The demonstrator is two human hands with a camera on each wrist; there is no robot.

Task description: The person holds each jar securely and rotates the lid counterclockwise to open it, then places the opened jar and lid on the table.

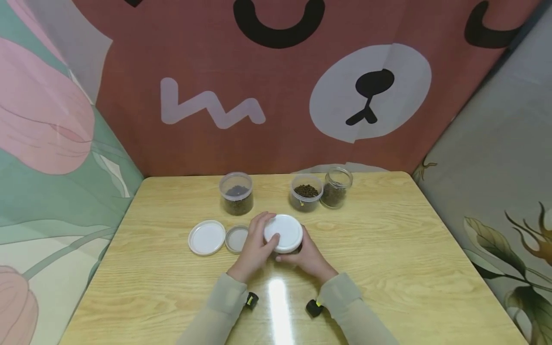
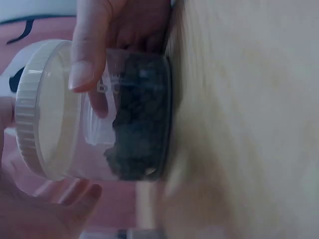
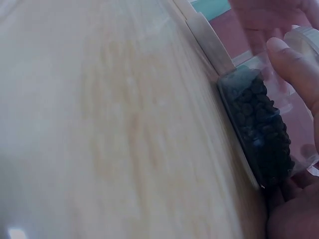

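Observation:
A clear plastic jar [image 2: 94, 162], partly filled with dark bean-like pieces [image 3: 259, 129], stands upright on the table between the two hands. On its mouth sits a white ribbed screw lid [image 1: 283, 233]. My left hand [image 1: 257, 245] grips this lid from the left, its thumb over the top and its fingers at the far edge. From the right, my right hand [image 1: 307, 256] holds the jar body below the lid, with its thumb [image 2: 87, 59] on the near wall. In the head view the lid hides most of the jar.
Left of the hands lie a white lid [image 1: 207, 237] and a smaller grey-rimmed lid [image 1: 235, 239]. Along the back edge stand an open plastic tub [image 1: 237, 203], another tub of brown beans [image 1: 305, 199] and an open glass jar [image 1: 335, 194]. A printed cloth [image 1: 276, 96] hangs behind the table.

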